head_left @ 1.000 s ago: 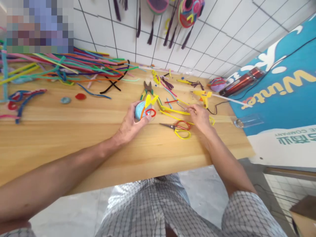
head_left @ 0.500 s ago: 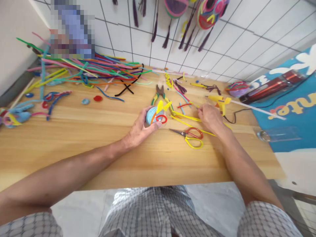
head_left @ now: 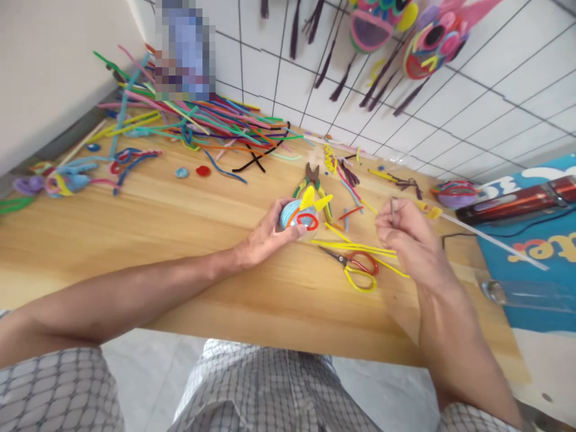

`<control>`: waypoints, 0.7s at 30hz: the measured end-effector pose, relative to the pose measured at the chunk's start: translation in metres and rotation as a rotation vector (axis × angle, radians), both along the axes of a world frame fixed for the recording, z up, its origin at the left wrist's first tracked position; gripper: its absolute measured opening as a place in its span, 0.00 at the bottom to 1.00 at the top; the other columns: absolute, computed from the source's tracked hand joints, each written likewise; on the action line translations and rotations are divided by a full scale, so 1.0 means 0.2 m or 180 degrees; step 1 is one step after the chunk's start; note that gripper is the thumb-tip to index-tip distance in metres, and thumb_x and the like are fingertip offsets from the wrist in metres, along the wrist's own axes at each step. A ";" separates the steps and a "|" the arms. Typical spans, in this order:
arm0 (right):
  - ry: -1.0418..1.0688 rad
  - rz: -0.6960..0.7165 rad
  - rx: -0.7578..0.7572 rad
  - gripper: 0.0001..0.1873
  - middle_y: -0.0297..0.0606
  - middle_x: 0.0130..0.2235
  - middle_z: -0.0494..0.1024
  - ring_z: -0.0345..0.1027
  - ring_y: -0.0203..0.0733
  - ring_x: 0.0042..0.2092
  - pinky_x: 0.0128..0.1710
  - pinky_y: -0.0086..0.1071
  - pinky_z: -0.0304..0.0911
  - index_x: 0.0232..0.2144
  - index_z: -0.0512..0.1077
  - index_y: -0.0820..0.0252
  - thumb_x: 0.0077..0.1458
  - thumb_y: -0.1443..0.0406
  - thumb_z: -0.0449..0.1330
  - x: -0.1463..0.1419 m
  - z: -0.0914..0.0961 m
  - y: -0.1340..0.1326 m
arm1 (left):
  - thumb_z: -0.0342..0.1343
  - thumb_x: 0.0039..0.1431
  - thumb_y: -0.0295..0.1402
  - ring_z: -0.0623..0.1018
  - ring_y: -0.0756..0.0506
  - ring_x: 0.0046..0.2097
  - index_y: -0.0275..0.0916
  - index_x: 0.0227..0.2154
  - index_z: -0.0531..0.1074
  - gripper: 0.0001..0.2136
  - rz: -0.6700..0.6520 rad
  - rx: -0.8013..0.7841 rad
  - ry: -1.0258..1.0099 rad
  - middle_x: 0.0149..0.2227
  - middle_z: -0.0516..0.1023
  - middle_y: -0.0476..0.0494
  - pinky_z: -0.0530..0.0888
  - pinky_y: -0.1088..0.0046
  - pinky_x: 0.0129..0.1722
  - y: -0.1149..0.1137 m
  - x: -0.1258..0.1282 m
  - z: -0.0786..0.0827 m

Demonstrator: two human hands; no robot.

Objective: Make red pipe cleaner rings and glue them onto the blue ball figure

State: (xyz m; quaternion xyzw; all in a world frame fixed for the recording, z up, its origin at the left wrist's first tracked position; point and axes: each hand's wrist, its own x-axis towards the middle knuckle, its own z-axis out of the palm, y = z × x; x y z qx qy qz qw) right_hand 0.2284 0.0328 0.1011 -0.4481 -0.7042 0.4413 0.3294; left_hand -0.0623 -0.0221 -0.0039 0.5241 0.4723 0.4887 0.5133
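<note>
My left hand (head_left: 274,237) is closed around a small rounded craft piece (head_left: 290,215) wound with light blue pipe cleaner. Yellow pointed shapes and a red loop (head_left: 308,222) sit on it, with an orange strip along its side. Raised over the right part of the table, my right hand (head_left: 407,231) has its fingers pinched together. A thin dark sliver (head_left: 393,212) shows at the fingers; its kind is unclear. Yellow pipe cleaners (head_left: 360,246) lie just left of that hand. Scissors (head_left: 355,264) with red and yellow handles rest below them, and pliers (head_left: 312,175) lie behind the craft piece.
A heap of coloured pipe cleaners (head_left: 216,120) spreads along the back left. A yellow glue gun (head_left: 432,210) with a white stick lies behind my right hand, near a red flask (head_left: 517,201) and a clear bottle (head_left: 531,295). Decorated masks (head_left: 434,45) hang on the tiled wall.
My right hand has lifted off the table near the yellow pipe cleaners, its fingers now turned up in a pinch. My left hand keeps hold of the craft piece. The view has shifted left.
</note>
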 end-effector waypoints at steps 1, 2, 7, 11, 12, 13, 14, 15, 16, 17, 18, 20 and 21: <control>0.0010 0.0127 -0.0084 0.12 0.30 0.32 0.68 0.59 0.39 0.30 0.28 0.32 0.58 0.41 0.72 0.49 0.54 0.64 0.66 -0.03 0.02 -0.01 | 0.67 0.60 0.55 0.77 0.33 0.60 0.40 0.64 0.65 0.37 0.0014 -0.0030 -0.0067 0.59 0.78 0.36 0.74 0.50 0.64 0.00 0.00 0.01; 0.0017 0.0243 -0.0167 0.12 0.30 0.33 0.69 0.61 0.39 0.31 0.28 0.32 0.60 0.40 0.73 0.49 0.53 0.64 0.67 -0.05 0.03 -0.01 | 0.67 0.60 0.55 0.77 0.34 0.60 0.40 0.64 0.66 0.36 0.0022 -0.0047 -0.0146 0.58 0.78 0.37 0.74 0.50 0.64 0.00 0.00 0.02; -0.0149 0.0425 -0.0503 0.06 0.32 0.33 0.73 0.58 0.35 0.27 0.24 0.31 0.58 0.37 0.77 0.53 0.55 0.63 0.66 -0.13 0.04 -0.02 | 0.65 0.61 0.54 0.77 0.35 0.59 0.41 0.60 0.69 0.31 0.0057 0.0016 -0.0467 0.55 0.81 0.39 0.74 0.52 0.63 0.03 0.01 0.02; -0.0656 0.0471 0.0209 0.11 0.36 0.37 0.82 0.73 0.41 0.33 0.34 0.35 0.71 0.42 0.84 0.53 0.66 0.57 0.62 -0.14 -0.01 0.02 | 0.65 0.62 0.53 0.77 0.35 0.60 0.42 0.61 0.69 0.31 0.0033 0.0070 -0.0560 0.56 0.80 0.39 0.74 0.53 0.63 0.04 0.01 -0.03; -0.0802 0.0485 0.0438 0.13 0.37 0.39 0.84 0.77 0.43 0.37 0.37 0.37 0.73 0.44 0.84 0.52 0.67 0.56 0.62 -0.13 -0.02 0.04 | 0.65 0.63 0.53 0.77 0.35 0.60 0.42 0.62 0.69 0.31 0.0016 0.0077 -0.0569 0.58 0.80 0.39 0.74 0.53 0.64 0.05 0.01 -0.04; -0.0927 0.0494 0.0613 0.13 0.38 0.41 0.86 0.79 0.45 0.39 0.39 0.39 0.75 0.45 0.85 0.51 0.68 0.56 0.62 -0.13 -0.03 0.06 | 0.65 0.63 0.53 0.77 0.35 0.61 0.43 0.63 0.68 0.31 0.0006 0.0086 -0.0581 0.59 0.80 0.39 0.73 0.53 0.64 0.05 0.01 -0.06; -0.1007 0.0499 0.0709 0.13 0.38 0.42 0.87 0.80 0.46 0.39 0.38 0.39 0.75 0.46 0.84 0.51 0.69 0.55 0.62 -0.12 -0.03 0.08 | 0.64 0.64 0.53 0.77 0.35 0.62 0.44 0.64 0.67 0.31 0.0000 0.0092 -0.0593 0.61 0.79 0.39 0.73 0.53 0.65 0.05 0.01 -0.07; -0.1037 0.0499 0.0723 0.12 0.38 0.42 0.88 0.80 0.46 0.37 0.36 0.39 0.75 0.47 0.83 0.50 0.69 0.55 0.62 -0.11 -0.04 0.11 | 0.64 0.65 0.52 0.77 0.36 0.63 0.45 0.65 0.67 0.31 -0.0006 0.0102 -0.0600 0.61 0.79 0.39 0.73 0.53 0.66 0.05 0.01 -0.08; -0.1028 0.0484 0.0676 0.12 0.36 0.40 0.88 0.79 0.45 0.34 0.33 0.39 0.74 0.47 0.82 0.50 0.69 0.55 0.62 -0.11 -0.03 0.12 | 0.64 0.65 0.52 0.77 0.36 0.63 0.45 0.64 0.67 0.30 -0.0008 0.0107 -0.0601 0.61 0.78 0.39 0.73 0.53 0.66 0.05 0.00 -0.08; -0.0992 0.0448 0.0590 0.10 0.35 0.37 0.87 0.78 0.44 0.31 0.29 0.37 0.71 0.48 0.79 0.49 0.69 0.55 0.63 -0.10 -0.02 0.14 | 0.64 0.65 0.53 0.77 0.36 0.63 0.44 0.63 0.67 0.30 -0.0017 0.0109 -0.0598 0.61 0.79 0.39 0.73 0.53 0.66 0.05 0.00 -0.09; -0.0933 0.0396 0.0483 0.10 0.33 0.34 0.87 0.77 0.43 0.28 0.26 0.36 0.69 0.48 0.77 0.49 0.69 0.55 0.64 -0.11 -0.01 0.15 | 0.64 0.65 0.53 0.77 0.36 0.62 0.44 0.62 0.68 0.29 -0.0031 0.0108 -0.0596 0.60 0.79 0.39 0.73 0.53 0.65 0.05 0.00 -0.09; -0.0722 0.0268 0.0311 0.11 0.31 0.32 0.85 0.74 0.40 0.24 0.23 0.34 0.65 0.46 0.73 0.49 0.68 0.53 0.67 -0.12 0.03 0.15 | 0.64 0.64 0.53 0.77 0.36 0.61 0.43 0.61 0.69 0.29 -0.0077 0.0094 -0.0591 0.59 0.80 0.39 0.74 0.53 0.64 0.05 0.00 -0.08; -0.0586 0.0221 0.0263 0.13 0.31 0.33 0.85 0.73 0.39 0.24 0.22 0.33 0.63 0.44 0.72 0.50 0.67 0.52 0.68 -0.13 0.06 0.15 | 0.65 0.64 0.53 0.78 0.36 0.61 0.42 0.60 0.69 0.29 -0.0098 0.0086 -0.0602 0.58 0.80 0.39 0.74 0.53 0.64 0.05 0.01 -0.07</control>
